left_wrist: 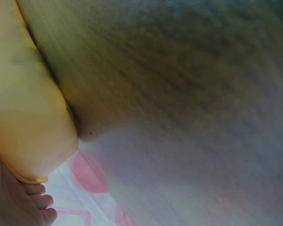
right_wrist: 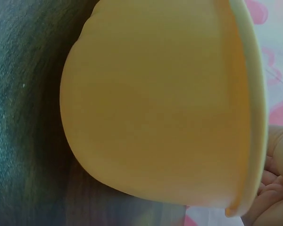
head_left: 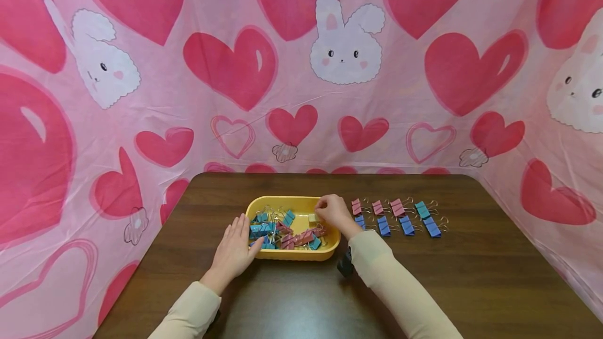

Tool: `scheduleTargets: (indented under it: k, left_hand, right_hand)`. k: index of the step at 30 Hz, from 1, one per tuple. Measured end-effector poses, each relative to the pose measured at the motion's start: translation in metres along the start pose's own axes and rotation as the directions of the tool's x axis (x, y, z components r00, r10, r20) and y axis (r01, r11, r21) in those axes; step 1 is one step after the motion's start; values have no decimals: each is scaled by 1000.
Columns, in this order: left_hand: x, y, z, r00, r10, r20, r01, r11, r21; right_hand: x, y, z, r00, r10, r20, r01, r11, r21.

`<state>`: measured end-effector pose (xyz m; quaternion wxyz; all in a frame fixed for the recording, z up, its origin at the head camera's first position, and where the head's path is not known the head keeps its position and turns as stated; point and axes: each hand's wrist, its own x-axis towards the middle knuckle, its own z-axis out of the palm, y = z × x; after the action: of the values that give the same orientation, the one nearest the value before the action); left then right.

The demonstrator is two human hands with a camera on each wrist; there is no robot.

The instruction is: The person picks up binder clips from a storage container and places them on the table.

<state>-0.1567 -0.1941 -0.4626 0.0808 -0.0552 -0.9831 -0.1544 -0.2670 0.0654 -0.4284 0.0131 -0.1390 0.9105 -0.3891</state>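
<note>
Fingers (head_left: 242,225) straight, left hand (head_left: 234,248) touches yellow tray (head_left: 297,256) at nine o'clock; right hand (head_left: 334,211) curls by yellow clip (head_left: 313,218) at two, grip unclear.

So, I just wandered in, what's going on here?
Someone is handling binder clips with bare hands. The left hand rests against the left end of a yellow tray holding a jumble of clips. The right hand reaches over the other end, its fingers beside a pale yellow clip; whether it grips it I can't tell. Right of the tray, eight clips lie in two rows: three pink clips and a teal clip behind four blue clips.
</note>
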Motion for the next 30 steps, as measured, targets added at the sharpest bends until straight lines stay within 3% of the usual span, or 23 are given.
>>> scheduleTargets:
  k: [7, 15, 21, 30]
  left_hand:
    - [0, -1, 1, 1000, 3, -10, -3, 1000, 0]
    - [0, 1, -1, 1000, 3, -13, -3, 1000, -7]
    - [0, 2, -2, 1000, -1, -4, 1, 1000, -15]
    - [0, 3, -3, 1000, -2, 2, 2, 1000, -10]
  right_hand:
    - [-1, -4, -7, 995, -19, -98, 21, 1000, 14]
    - [-6, -8, -22, 976, 6, -218, 34, 983, 178]
    - [-13, -3, -36, 977, 69, -203, 16, 921, 390]
    - [-27, 7, -54, 972, 93, -218, 47, 826, 562]
